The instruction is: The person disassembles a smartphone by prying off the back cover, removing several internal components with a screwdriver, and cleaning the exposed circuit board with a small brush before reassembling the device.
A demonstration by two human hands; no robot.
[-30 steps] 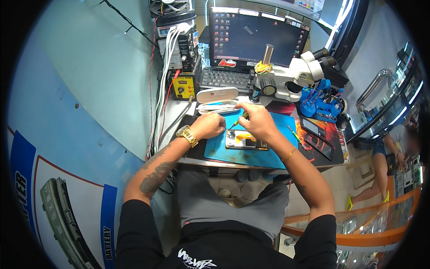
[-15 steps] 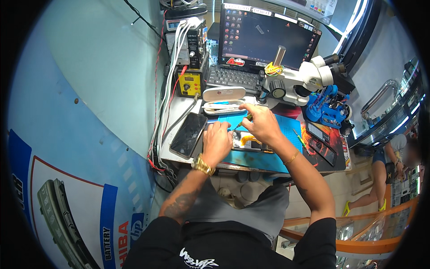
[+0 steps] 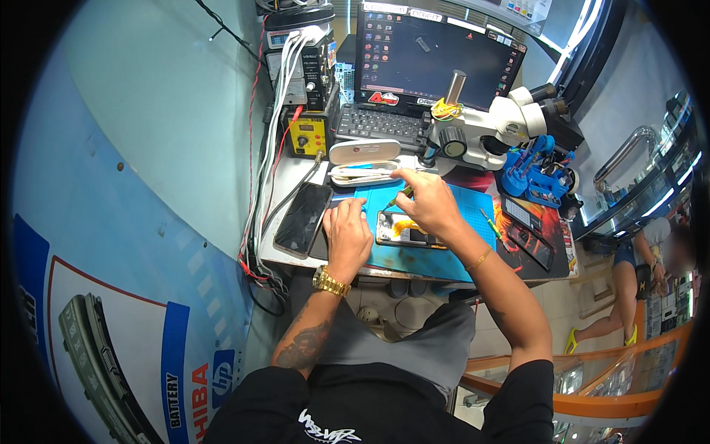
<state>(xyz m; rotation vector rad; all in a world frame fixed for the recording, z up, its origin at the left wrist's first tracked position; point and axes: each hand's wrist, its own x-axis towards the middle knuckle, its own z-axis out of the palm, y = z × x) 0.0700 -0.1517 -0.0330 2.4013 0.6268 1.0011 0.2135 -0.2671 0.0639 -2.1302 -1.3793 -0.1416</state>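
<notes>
An opened phone lies on the blue work mat, its inside facing up with an orange flex cable across it. My right hand pinches a slim green-and-black screwdriver above the phone's upper left end. Its tip points down beside the phone; whether it touches anything is too small to tell. My left hand rests palm down at the mat's left edge, fingers extended and holding nothing visible, apart from the phone. Left of that hand lies a dark phone with its screen up.
An open white case of tools sits behind the mat. The microscope rises behind my right hand, with a monitor and keyboard beyond. At right are a green screwdriver, phone parts and a blue organizer.
My left hand has moved left, away from the opened phone's edge, uncovering its left end. My right hand keeps the screwdriver in nearly the same place. The whole view has shifted slightly.
</notes>
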